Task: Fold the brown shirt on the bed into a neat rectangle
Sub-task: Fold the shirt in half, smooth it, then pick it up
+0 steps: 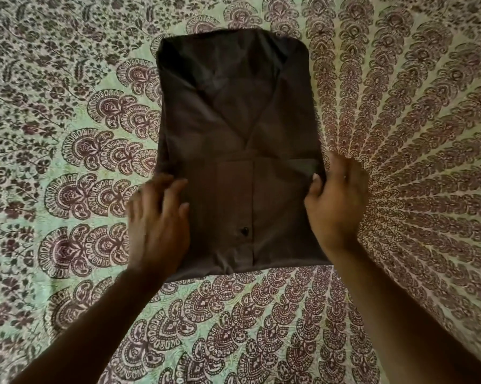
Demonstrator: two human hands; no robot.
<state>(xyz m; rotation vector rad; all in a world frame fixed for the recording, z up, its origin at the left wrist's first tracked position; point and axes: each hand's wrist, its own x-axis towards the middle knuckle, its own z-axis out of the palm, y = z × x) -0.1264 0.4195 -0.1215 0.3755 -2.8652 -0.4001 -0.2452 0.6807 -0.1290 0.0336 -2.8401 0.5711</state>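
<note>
Item: brown woven button-front shirt (239,151), lying flat near the middle of the bed, already narrowed to a tall panel with both sides turned in over the back.

Handling, by judgement: light, thin, limp cloth with no stiffness of its own; it should crease readily and slide a little over the cover beneath. Layers may slip apart if lifted by one ply only. Best taken at the two long side edges near the lower corners, gripping all layers together, then carried up toward the far end.

Orientation: long axis runs away from the wearer, near edge to far edge. A placket with one dark round button (245,231) sits toward the near end; the rounded far end shows diagonal creases meeting in a V. Which end is collar cannot be told for certain.

Left hand (157,220): on the shirt's left edge, low down, fingers loosely spread and blurred; whether it grips cannot be told.

Right hand (337,200): at the right edge, fingers together, thumb over the cloth, apparently pinching the edge.

Support: printed cotton bedcover (400,134), pale green with maroon paisley fans.
</note>
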